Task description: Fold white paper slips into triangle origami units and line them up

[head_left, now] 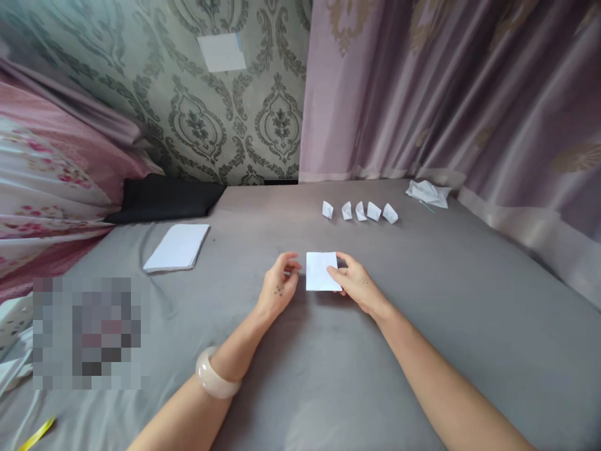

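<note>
The right hand [357, 282] pinched the paper [318, 273], likely for steadiness, short of the sheet's far edge [263, 191]; the left hand [278, 285] curled loosely, empty.

Right hand [357, 282]: some fingers are hidden behind the white paper [319, 270].
Mosaic patch [89, 332]: the thing under it cannot be recognised.
Yellow strip [39, 432]: is cut by the bottom edge.

2 arms [422, 363] reach forward; left hand [280, 285] curls loosely; right hand [355, 280] pinches.
</note>
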Demonstrator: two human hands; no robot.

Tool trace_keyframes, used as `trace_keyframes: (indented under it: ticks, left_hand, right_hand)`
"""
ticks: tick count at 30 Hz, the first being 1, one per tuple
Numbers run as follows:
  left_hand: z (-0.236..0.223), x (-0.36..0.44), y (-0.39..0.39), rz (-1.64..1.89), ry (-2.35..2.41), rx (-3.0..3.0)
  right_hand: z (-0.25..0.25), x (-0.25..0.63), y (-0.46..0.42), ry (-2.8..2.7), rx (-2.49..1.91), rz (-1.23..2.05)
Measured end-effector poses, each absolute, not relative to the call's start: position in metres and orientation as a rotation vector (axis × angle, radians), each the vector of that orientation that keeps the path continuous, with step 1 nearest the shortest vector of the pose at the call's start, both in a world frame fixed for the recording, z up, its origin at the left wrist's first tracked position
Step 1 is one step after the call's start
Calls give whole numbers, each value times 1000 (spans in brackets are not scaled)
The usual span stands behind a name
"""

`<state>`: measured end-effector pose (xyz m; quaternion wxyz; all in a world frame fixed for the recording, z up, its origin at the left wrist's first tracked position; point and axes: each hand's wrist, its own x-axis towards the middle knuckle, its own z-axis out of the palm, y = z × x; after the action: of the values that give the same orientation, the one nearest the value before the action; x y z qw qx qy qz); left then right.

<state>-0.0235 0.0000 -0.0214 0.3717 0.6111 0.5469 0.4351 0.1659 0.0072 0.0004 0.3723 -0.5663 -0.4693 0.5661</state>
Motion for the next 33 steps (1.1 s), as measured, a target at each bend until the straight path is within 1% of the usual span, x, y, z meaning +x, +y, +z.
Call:
trace_keyframes:
  ticks: [3, 5, 8, 11, 13, 16, 17, 18, 21, 23, 28, 33]
  left_hand:
    - [-20, -27, -2, 997, 1370, 2161]
    - [-16, -29, -3, 906, 1295, 2443]
    - [-13, -31, -3, 761, 1214, 2687]
    - [-14, -33, -1, 653, 1211, 2767]
    - [-16, -34, 0, 607, 1230, 2770]
    - [-19, -34, -1, 543, 1245, 2774]
    - [-19, -33, -2, 530, 1245, 2780]
    - [-19, -32, -3, 520, 1249, 2783]
    - [-17, -30, -6, 496, 1284, 2761]
    - [-16, -29, -7, 486, 1314, 2735]
    - [-17, -28, -6, 499, 1364, 2700]
    - [-11, -24, -11, 419, 1392, 2754]
  right_hand:
    - [-1, 166, 9, -1146, -1455, 1516]
    - [-3, 166, 9, -1127, -1434, 1542]
    - [-6, 165, 10, -1167, -1371, 1566]
    - [-7, 166, 9, -1312, -1397, 1525]
    - [-5, 170, 9, -1482, -1540, 1307]
    - [4, 180, 7, -1722, -1733, 709]
    - [7, 183, 6, -1820, -1708, 593]
    - [11, 185, 5, -1944, -1637, 549]
    - [15, 187, -1, -2274, -1388, 584]
    - [13, 185, -4, -2399, -1317, 542]
    - [1, 178, -6, -2537, -1247, 275]
    - [-1, 180, -3, -2618, -1188, 150]
